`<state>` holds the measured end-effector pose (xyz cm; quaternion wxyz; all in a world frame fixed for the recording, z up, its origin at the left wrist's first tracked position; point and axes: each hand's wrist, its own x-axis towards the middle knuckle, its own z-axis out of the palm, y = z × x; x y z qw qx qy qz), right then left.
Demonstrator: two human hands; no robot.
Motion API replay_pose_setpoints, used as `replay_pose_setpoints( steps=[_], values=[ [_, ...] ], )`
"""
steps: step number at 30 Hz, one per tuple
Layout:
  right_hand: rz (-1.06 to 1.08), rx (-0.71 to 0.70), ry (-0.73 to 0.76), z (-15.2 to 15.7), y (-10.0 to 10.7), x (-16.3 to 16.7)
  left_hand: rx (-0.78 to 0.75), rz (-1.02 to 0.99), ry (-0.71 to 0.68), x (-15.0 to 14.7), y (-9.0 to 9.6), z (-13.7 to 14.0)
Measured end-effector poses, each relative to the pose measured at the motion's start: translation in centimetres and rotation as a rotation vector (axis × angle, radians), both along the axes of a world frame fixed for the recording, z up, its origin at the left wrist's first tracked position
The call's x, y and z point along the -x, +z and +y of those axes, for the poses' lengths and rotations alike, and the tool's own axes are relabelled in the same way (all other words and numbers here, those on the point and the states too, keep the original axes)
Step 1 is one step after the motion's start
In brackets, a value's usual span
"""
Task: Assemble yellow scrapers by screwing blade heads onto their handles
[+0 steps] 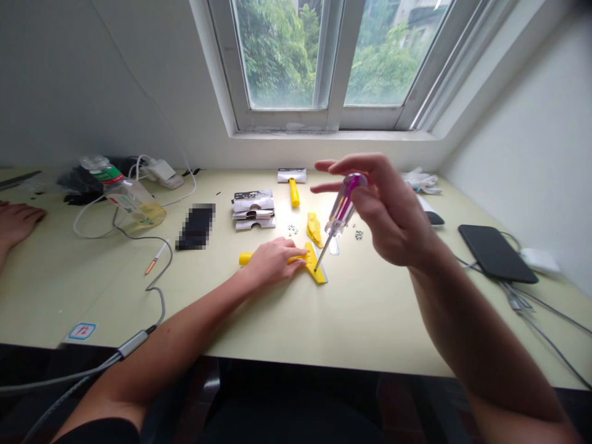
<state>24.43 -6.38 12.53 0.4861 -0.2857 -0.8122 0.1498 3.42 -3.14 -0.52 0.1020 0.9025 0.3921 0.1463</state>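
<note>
- Head view: looking down on a yellow scraper (311, 262), flat on the pale tabletop (379, 320) near the middle, directly under the left hand (276, 260) and below and to the left of the right hand (386, 209)
- Running roughly left to right along its handle, with the butt end poking out left of the left hand, and the broad head to the right, set crosswise and slanting toward the near edge of the tabletop
- Pressed down with the left fingers close together, gripping around the neck, just short of the head
- Pinched by the handle between right thumb and fingers: a clear-and-purple screwdriver (345, 200), with other right fingers stretched out and spread leftward, off the handle
- Slanting down and leftward along the screwdriver, from the right hand to a tip at the scraper's head, seemingly touching; cannot tell about seating in a screw
- Nearer to the scraper by far with the left hand, in contact; reaching it from the right only through the shaft
- Just beyond the head: a loose yellow plastic piece (314, 229), with small metal fasteners (359, 235) farther right
</note>
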Motion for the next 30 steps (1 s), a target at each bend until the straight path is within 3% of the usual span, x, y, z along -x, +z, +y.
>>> replay_pose_setpoints(
  steps=[6,12,16,23,30],
  values=[
    [-0.105,-0.140,-0.198,-0.3,0.8,-0.5,-0.005,-0.002,0.001,0.0,0.0,0.0],
    [0.028,0.068,0.031,0.0,0.6,-0.4,0.010,-0.004,0.010,0.0,0.0,0.1],
    [0.048,0.009,-0.043,0.3,0.4,-0.3,0.008,0.001,0.009,0.0,0.0,0.0],
    [0.117,0.079,0.048,0.3,0.1,-0.1,0.006,0.008,0.011,0.0,0.1,0.0],
    [0.266,0.037,-0.012,1.0,-1.3,0.9,0.018,-0.003,0.010,0.0,0.0,0.1]
  ],
)
